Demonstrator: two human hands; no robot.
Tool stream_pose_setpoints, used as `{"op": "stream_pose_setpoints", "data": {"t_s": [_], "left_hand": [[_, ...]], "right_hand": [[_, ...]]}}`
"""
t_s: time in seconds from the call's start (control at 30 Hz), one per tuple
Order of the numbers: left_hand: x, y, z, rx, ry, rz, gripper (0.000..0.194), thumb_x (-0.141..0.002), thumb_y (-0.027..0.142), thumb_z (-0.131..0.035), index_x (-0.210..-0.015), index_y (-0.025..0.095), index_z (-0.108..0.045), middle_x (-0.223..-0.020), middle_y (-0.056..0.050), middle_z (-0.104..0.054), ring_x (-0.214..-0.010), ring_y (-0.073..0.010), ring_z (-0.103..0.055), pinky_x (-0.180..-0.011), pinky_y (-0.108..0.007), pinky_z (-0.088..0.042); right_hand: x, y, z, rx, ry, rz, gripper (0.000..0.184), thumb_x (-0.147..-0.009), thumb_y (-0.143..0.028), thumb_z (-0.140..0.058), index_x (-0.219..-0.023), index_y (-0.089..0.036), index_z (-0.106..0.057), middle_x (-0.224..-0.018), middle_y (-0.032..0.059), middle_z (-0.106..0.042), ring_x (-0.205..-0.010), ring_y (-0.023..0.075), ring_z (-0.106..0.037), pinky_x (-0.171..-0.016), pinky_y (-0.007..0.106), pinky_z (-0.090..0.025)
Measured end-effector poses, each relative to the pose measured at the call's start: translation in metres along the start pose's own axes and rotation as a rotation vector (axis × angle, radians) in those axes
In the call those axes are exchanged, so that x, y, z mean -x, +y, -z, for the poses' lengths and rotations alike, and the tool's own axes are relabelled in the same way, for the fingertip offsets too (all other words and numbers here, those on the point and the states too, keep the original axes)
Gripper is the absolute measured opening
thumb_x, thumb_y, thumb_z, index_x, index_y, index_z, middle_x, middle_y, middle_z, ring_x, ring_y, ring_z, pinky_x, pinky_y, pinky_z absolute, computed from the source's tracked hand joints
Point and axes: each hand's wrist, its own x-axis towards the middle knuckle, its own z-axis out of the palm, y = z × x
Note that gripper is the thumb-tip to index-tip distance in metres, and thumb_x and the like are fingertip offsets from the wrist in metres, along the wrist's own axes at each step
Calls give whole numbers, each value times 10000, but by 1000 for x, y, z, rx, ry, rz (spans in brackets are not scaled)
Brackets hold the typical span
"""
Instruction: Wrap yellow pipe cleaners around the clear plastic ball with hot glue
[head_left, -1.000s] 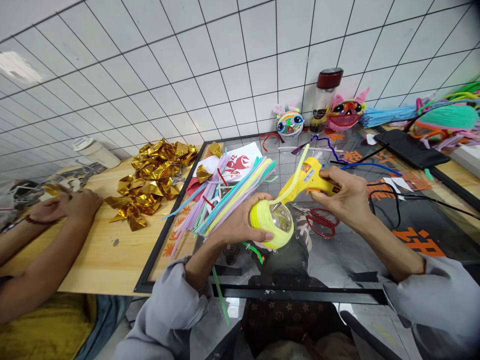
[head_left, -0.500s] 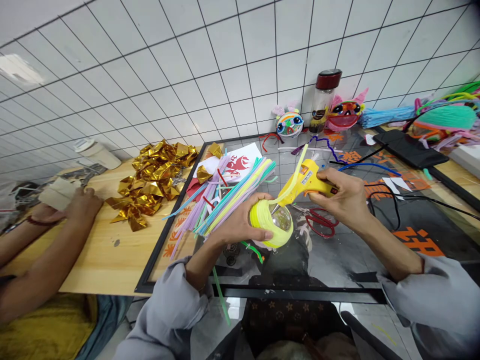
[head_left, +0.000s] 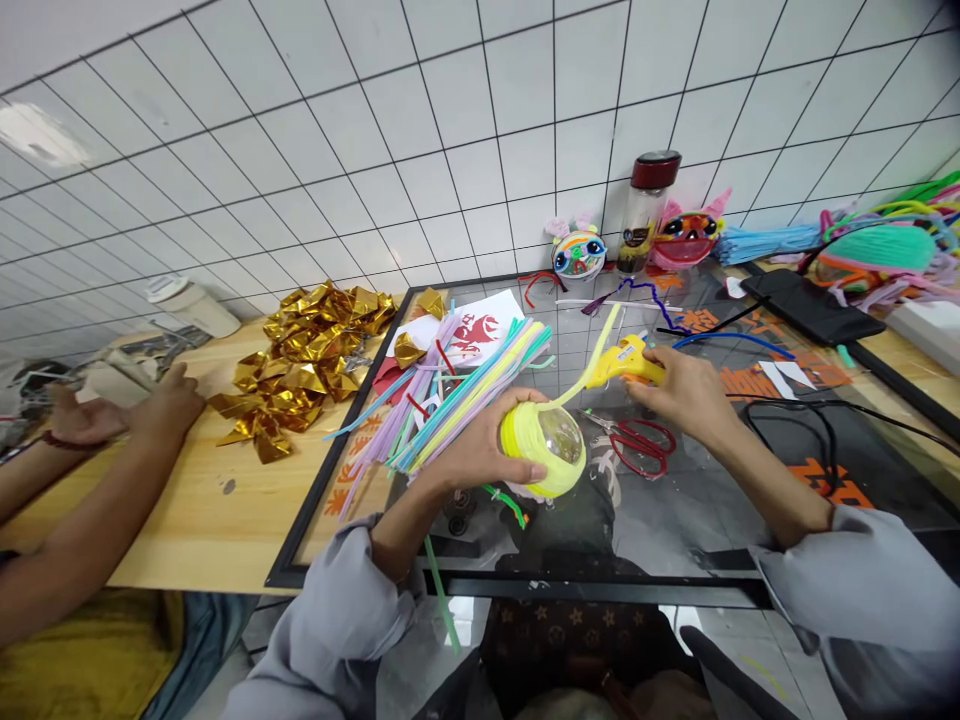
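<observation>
My left hand (head_left: 487, 440) is closed around a clear plastic ball (head_left: 564, 435) wound with yellow pipe cleaner. From the top of the winding, a loose yellow pipe cleaner (head_left: 600, 350) sticks up and to the right. My right hand (head_left: 686, 390) grips a yellow glue gun (head_left: 619, 363) by its handle, just right of that loose strand; the gun's nozzle is hidden behind the strand. Beneath the right hand lie red-handled scissors (head_left: 641, 445). Left of the ball, a bundle of pastel pipe cleaners (head_left: 480, 390) rests on the glass-topped table.
Gold folded-paper pieces (head_left: 300, 350) are heaped to the left, near a co-worker's hands (head_left: 169, 400). Along the wall stand a bottle (head_left: 645, 215) and two decorated animal-face balls (head_left: 579, 250). A phone (head_left: 817, 305) and black cable (head_left: 832, 430) lie at right.
The glue gun in my right hand has drawn back from the ball, moving up and to the right. My left hand and the ball stay nearly in place.
</observation>
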Motion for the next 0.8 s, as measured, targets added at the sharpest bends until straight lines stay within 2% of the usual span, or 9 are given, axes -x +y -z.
{"op": "stream_pose_setpoints", "data": {"t_s": [0.1, 0.27, 0.33, 0.4, 0.5, 0.57, 0.63, 0.7, 0.8], "left_hand": [[0, 1, 0, -4, 1, 14, 803, -514, 369, -874, -1230, 186, -560, -1117, -46, -603, -975, -222, -571, -844, -300, -482], [0, 0, 1, -30, 27, -9, 803, -523, 398, -881, -1234, 189, -571, -1118, -43, -606, -959, -215, -570, -832, -299, -480], [0, 0, 1, -40, 35, -7, 796, -534, 410, -875, -1235, 184, -571, -1083, -39, -615, -936, -212, -574, -810, -299, -483], [0, 1, 0, -55, 47, -9, 784, -541, 409, -870, -1230, 177, -576, -1058, -38, -624, -932, -217, -579, -801, -303, -488], [0, 4, -1, -95, 78, -26, 776, -548, 397, -870, -1230, 170, -579, -1091, -50, -635, -972, -235, -590, -847, -329, -503], [0, 6, -2, -132, 84, -36, 761, -568, 382, -860, -1239, 165, -574, -1129, -62, -638, -1015, -253, -598, -893, -357, -512], [1, 7, -3, -164, 85, -59, 753, -590, 367, -849, -1253, 155, -563, -1185, -82, -632, -1076, -275, -600, -958, -395, -506], [2, 7, -5, -192, 89, -96, 758, -604, 371, -852, -1268, 155, -553, -1244, -102, -623, -1134, -297, -596, -1030, -432, -479], [3, 6, -6, -222, 95, -137, 760, -620, 379, -862, -1279, 176, -542, -1306, -112, -611, -1197, -316, -583, -1099, -457, -437]], "right_hand": [[2, 3, -8, 195, -49, 68, 320, -840, -378, -618, -1010, -121, -707, -867, 153, -736, -702, 277, -646, -591, 333, -379], [5, 7, -20, 244, 16, 144, 307, -850, -432, -696, -877, -127, -708, -889, 172, -692, -819, 292, -616, -655, 352, -391], [5, 7, -17, 211, 206, 243, 304, -885, -441, -671, -849, -141, -706, -824, 149, -675, -803, 283, -595, -667, 364, -392], [9, 3, -9, 143, 483, 352, 291, -953, -402, -582, -863, -154, -706, -801, 130, -676, -774, 269, -589, -674, 380, -396], [21, -15, 8, 38, 768, 490, 208, -976, -345, -546, -1009, -189, -680, -930, 118, -713, -869, 272, -625, -767, 419, -428], [33, -32, 16, -21, 833, 684, 268, -987, -337, -517, -1218, -255, -626, -1072, 98, -721, -1024, 289, -627, -883, 456, -444], [42, -47, 20, -1, 767, 821, 343, -1022, -358, -452, -1333, -279, -574, -1204, 93, -721, -1149, 298, -603, -975, 487, -418], [46, -57, 19, 32, 665, 885, 325, -1015, -303, -485, -1324, -294, -586, -1244, 75, -730, -1242, 306, -580, -1055, 517, -370], [45, -61, 14, 21, 584, 912, 274, -975, -212, -574, -1233, -282, -635, -1154, 38, -773, -1252, 297, -601, -1126, 539, -305]]}}
